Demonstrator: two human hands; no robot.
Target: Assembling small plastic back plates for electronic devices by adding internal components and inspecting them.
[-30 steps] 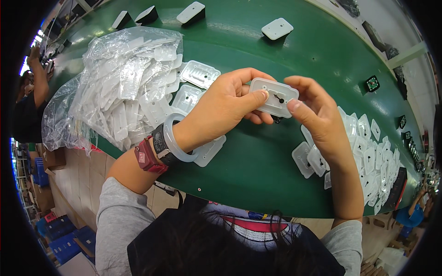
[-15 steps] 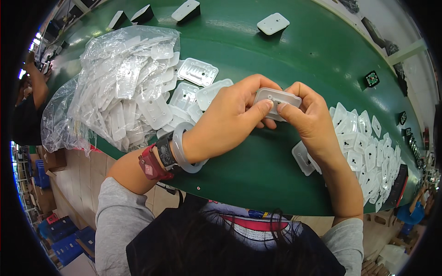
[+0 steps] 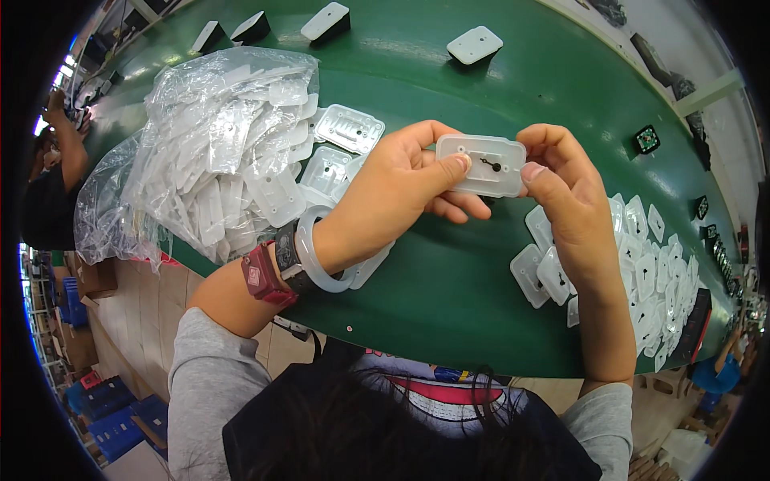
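Note:
A translucent white plastic cover (image 3: 496, 151) with rounded corners is held above the table, its hollow side up. A small black part (image 3: 489, 163) lies in its middle. My left hand (image 3: 417, 170) grips the cover's left end, thumb on top and fingers beneath. At the right end, the thumb and curled forefinger of my right hand (image 3: 565, 180) pinch the edge; its other fingers are partly hidden. Left of my hands, more covers (image 3: 350, 128) lie loose beside a clear plastic bag (image 3: 233, 120) heaped with them. To the right spreads a pile of covers (image 3: 642, 268), many with black parts in them.
The green table (image 3: 433, 313) curves around me. Along its far side stand white-topped black housings (image 3: 475, 45). A small circuit board piece (image 3: 647, 139) lies at the far right, and a black box (image 3: 698, 317) borders the right pile. Another person's arm (image 3: 68, 144) shows at far left.
The cover has been turned to face up more, and my thumbs have moved off its middle, baring the black part. My right hand has shifted right to the cover's edge.

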